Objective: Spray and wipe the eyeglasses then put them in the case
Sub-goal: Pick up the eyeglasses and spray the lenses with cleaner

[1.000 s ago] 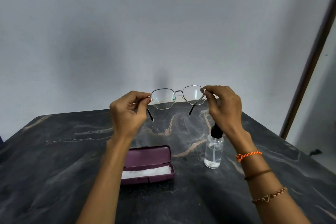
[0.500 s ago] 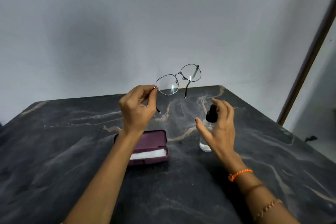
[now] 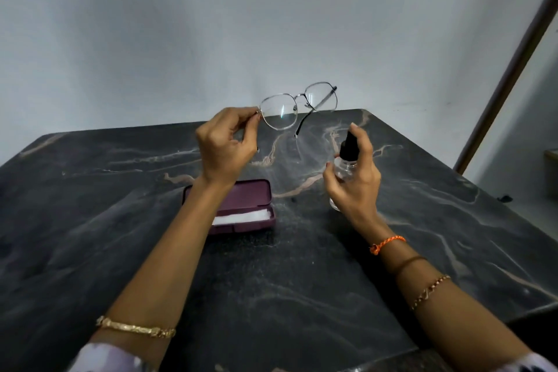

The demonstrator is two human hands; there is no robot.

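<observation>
Glasses: the eyeglasses (image 3: 297,106) hang in the air above the case (image 3: 241,205), light, thin-framed, easily bent.
Left hand: my left hand (image 3: 225,145) pinches the frame's outer corner, clear of the lens.
Right hand: my right hand (image 3: 354,174) wraps the spray bottle (image 3: 347,160), right of the case, forefinger on top.

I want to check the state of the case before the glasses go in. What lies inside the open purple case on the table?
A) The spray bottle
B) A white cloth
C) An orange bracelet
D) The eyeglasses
B: a white cloth lies in the open purple case, while the eyeglasses are held up by the left hand and the spray bottle is in the right hand.
</observation>
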